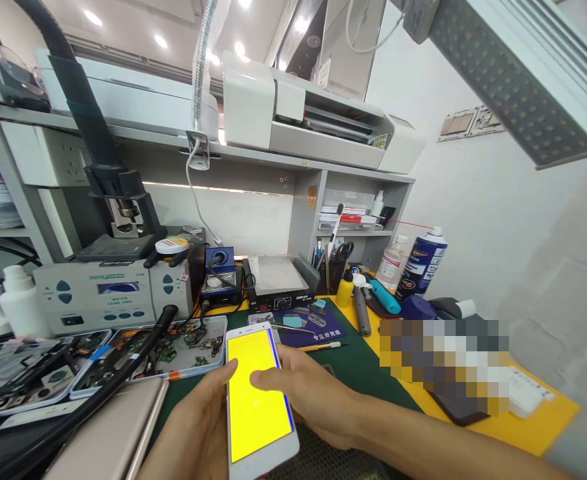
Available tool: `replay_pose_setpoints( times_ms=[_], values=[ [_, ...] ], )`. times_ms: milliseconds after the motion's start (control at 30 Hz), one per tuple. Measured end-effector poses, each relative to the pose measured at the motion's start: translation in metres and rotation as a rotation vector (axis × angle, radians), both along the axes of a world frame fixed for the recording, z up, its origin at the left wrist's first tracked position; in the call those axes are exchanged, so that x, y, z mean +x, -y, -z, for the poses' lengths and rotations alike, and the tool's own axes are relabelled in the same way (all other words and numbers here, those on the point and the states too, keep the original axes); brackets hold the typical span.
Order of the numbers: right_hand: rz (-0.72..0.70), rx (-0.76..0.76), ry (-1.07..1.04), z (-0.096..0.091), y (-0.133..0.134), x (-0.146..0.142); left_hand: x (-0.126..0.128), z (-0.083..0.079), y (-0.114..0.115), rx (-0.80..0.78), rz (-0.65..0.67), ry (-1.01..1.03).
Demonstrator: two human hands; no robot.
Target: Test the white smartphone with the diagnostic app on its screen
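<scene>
A white smartphone [260, 407] is held upright between my two hands, its screen glowing plain yellow with a thin blue strip down the right edge. My left hand [198, 417] is closed around the phone's left side, thumb along the edge. From the right, my right hand [313, 397] grips the other side, and its thumb lies over the screen. The fingers behind the phone are hidden. Beneath the hands lies a green work mat [368, 373]. Just past the phone, a blue pad [330, 323] carries blades and small tools, with a thin brush [323, 346] in front.
At left stands a hot air station [118, 297], its black hose [148, 347] crossing trays of circuit boards [188, 360]. A gold tablet-like device [108, 433] lies near my left arm. Behind are a heating plate [278, 283], a pen holder [330, 277] and a spray can [420, 263].
</scene>
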State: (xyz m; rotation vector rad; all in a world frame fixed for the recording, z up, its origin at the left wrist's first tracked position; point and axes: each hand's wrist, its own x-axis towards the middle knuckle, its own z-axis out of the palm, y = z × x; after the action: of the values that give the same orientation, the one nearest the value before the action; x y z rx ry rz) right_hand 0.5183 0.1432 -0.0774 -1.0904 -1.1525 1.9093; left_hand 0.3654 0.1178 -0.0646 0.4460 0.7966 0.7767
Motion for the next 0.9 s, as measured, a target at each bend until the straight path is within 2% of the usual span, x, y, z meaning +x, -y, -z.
replay_pose_setpoints(
  times_ms=[233, 467, 667, 800, 900],
  values=[
    [0.064, -0.014, -0.046, 0.01, -0.003, 0.001, 0.0, 0.002, 0.004, 0.1, 0.001, -0.075],
    [0.084, -0.016, -0.068, 0.01, -0.003, 0.0, 0.002, 0.002, 0.005, 0.093, -0.028, -0.111],
    [0.01, 0.065, -0.035, 0.01, -0.002, -0.001, 0.003, -0.002, 0.003, 0.023, -0.043, -0.071],
    [0.054, 0.026, -0.037, 0.011, -0.003, 0.0, 0.003, -0.002, 0.002, -0.014, -0.054, -0.079],
    [0.079, 0.002, -0.069, 0.012, -0.004, 0.002, 0.003, -0.002, 0.002, 0.016, -0.032, -0.072]
  ],
)
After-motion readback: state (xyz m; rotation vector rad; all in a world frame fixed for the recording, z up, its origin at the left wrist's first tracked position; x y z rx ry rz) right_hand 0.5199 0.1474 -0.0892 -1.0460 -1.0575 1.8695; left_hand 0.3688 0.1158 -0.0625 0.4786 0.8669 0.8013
